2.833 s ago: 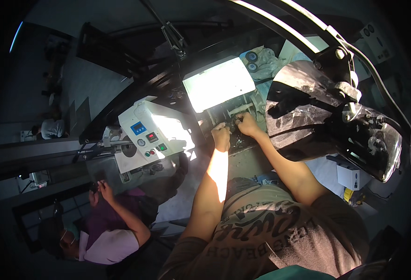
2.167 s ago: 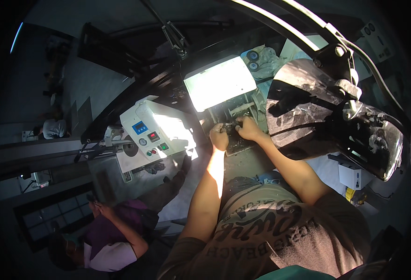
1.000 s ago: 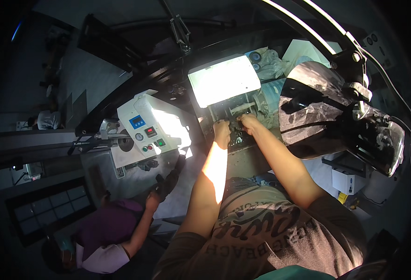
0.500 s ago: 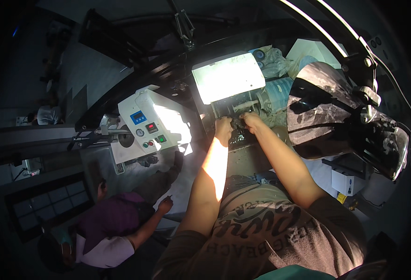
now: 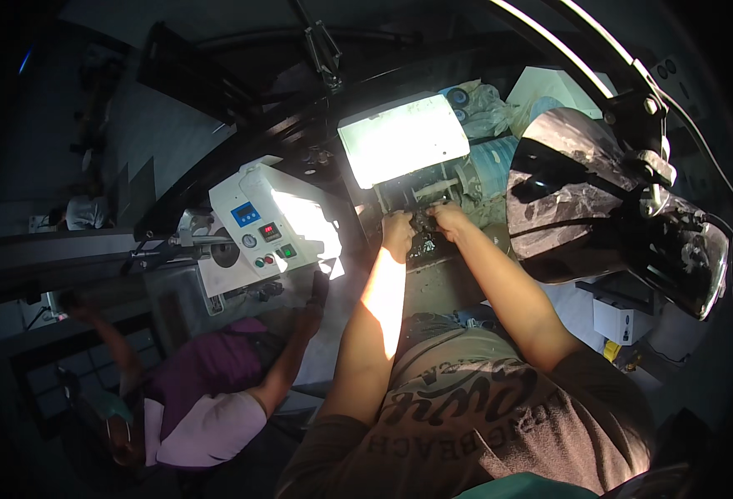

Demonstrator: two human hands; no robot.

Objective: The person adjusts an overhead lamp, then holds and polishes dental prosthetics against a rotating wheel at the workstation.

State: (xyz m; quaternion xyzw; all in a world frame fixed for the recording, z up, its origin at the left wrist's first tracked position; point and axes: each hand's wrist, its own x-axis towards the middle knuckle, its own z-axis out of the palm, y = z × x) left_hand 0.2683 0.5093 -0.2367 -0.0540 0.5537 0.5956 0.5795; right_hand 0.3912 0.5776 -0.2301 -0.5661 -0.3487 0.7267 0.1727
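My left hand (image 5: pixel 397 230) and my right hand (image 5: pixel 448 219) reach forward, close together, into the wet, dark working space of a bench machine. Both hands have curled fingers; whatever is pinched in them is too small and dark to make out. Above the hands, a white cover (image 5: pixel 404 140) glares in the sunlight. Just beyond my fingers runs a metal shaft (image 5: pixel 438 188), with a bluish cylindrical housing (image 5: pixel 493 169) to its right. Glinting wet matter (image 5: pixel 424 244) lies between and below my hands, in front of a dull greenish front panel (image 5: pixel 433 287).
Left of the machine stands a white control box (image 5: pixel 254 224) with displays and buttons. A large dark lamp shade (image 5: pixel 578 191) hangs at the right on an arm. Clear plastic bags (image 5: pixel 487 112) lie behind. A co-worker in purple (image 5: pixel 208 358) is close at my left.
My hands stay at nearly the same spot, with only slight finger movement. The co-worker has shifted, one arm now stretched out to the far left and the other nearer the control box.
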